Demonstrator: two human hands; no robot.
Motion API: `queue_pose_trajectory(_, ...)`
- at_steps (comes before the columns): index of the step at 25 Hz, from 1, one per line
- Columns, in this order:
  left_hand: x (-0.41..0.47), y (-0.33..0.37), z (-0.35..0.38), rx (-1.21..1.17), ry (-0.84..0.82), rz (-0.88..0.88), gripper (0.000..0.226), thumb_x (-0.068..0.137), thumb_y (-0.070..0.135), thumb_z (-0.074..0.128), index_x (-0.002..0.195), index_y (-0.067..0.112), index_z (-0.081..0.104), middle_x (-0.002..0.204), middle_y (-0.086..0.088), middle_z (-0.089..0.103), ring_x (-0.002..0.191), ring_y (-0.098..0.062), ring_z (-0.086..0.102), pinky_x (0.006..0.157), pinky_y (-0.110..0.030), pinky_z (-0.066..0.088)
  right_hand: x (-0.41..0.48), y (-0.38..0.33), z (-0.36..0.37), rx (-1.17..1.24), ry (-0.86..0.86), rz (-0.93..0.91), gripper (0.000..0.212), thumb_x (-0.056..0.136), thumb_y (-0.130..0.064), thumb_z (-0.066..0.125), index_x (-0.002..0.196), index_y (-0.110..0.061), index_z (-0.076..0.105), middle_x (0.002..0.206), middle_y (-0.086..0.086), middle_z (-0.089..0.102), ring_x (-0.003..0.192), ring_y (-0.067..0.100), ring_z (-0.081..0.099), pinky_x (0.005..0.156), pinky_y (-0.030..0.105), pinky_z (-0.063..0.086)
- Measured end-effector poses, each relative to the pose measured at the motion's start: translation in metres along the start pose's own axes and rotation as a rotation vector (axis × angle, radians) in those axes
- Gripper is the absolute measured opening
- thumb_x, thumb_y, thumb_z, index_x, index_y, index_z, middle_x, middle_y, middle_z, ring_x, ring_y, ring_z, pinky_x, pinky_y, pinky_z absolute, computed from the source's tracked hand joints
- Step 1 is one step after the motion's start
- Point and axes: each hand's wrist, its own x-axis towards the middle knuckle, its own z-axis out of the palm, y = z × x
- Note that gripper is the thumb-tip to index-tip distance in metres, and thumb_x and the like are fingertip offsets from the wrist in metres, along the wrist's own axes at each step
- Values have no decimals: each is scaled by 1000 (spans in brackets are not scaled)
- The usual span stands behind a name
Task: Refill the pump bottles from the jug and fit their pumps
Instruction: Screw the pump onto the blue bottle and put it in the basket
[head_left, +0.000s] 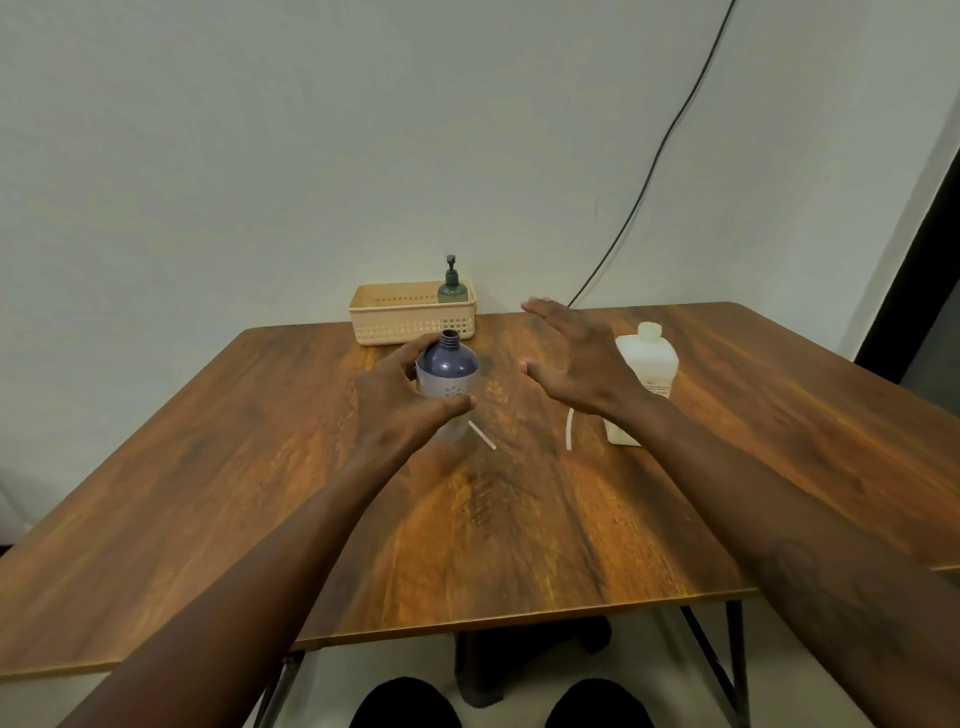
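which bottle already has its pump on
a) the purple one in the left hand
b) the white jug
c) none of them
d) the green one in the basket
d: the green pump bottle in the beige basket carries a dark pump head, while the purple bottle held by the left hand shows a bare threaded neck.

A basket (413, 318) is sitting at the far edge of the worktop (519, 519), against the wall, and a pump bottle (452, 286) is standing in its right end. Just in front of the basket, I am holding an uncapped bottle (447, 379) upright in my left hand (402, 402). To the right, the jug (644, 382) is standing on the worktop, partly behind my right hand (576, 364), which is hovering between bottle and jug. Two tubes are lying on the worktop: one (483, 435) just right of the bottle, one (570, 428) just left of the jug.
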Motion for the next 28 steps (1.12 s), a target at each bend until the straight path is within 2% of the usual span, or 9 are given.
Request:
queue_pose_trajectory(6,5,-36,-18,-14,24,-25,85,61,51,91,136,23,65,125,8,71,109,-3,67,90,-24,58,23,-14,57,135,-162,112,38,88,-25,75,126,-23,72,125,1,72,103,11,65,92,32,55)
queue_pose_trajectory(9,6,-51,-25,-10,46,-56,85,62,53,90,137,21,64,125,8,71,109,0,65,89,-14,53,43,-19,92,139,-224,169,27,89,-24,74,115,-18,77,110,0,76,93,9,66,88,30,55)
queue_pose_trajectory(11,6,-61,-30,5,65,-84,83,62,46,93,136,24,65,124,11,70,107,7,63,87,-8,50,54,-24,117,87,-285,265,18,87,-35,76,91,-17,78,85,0,72,76,12,63,68,29,51)
queue_pose_trajectory(12,6,-66,-33,9,65,-93,83,62,46,94,136,25,65,123,13,70,107,9,62,87,-8,50,59,-26,129,46,-326,312,28,85,-43,77,77,-17,71,75,0,65,67,13,58,59,29,44)
queue_pose_trajectory(14,6,-74,-37,18,57,-107,84,61,48,93,137,25,64,123,17,68,106,11,61,86,-7,49,64,-28,150,-46,-424,369,40,78,-53,81,72,-20,59,77,2,59,65,14,55,51,28,37)
queue_pose_trajectory(16,5,-81,-40,35,62,-128,85,62,43,94,138,25,62,123,19,65,104,12,59,86,-4,47,67,-28,161,-117,-461,401,32,77,-43,84,83,-19,64,89,5,66,74,15,61,52,27,41)
queue_pose_trajectory(18,3,-84,-43,41,60,-137,84,62,40,95,139,25,62,122,19,64,104,13,59,86,-4,47,70,-28,159,-51,-415,463,25,77,-28,85,95,-17,71,95,3,70,80,15,65,59,28,52)
queue_pose_trajectory(23,-2,-74,-41,25,28,-142,83,61,36,96,136,25,63,119,19,65,102,22,56,83,-2,46,73,-39,115,592,84,461,28,87,-21,81,112,-13,74,99,2,77,83,17,76,76,40,65)
queue_pose_trajectory(28,-3,-44,-31,47,-21,-104,81,60,31,96,130,39,54,116,20,62,99,22,53,83,0,43,71,-72,59,990,229,377,26,97,-14,71,119,-3,63,102,12,76,95,22,77,81,33,64)
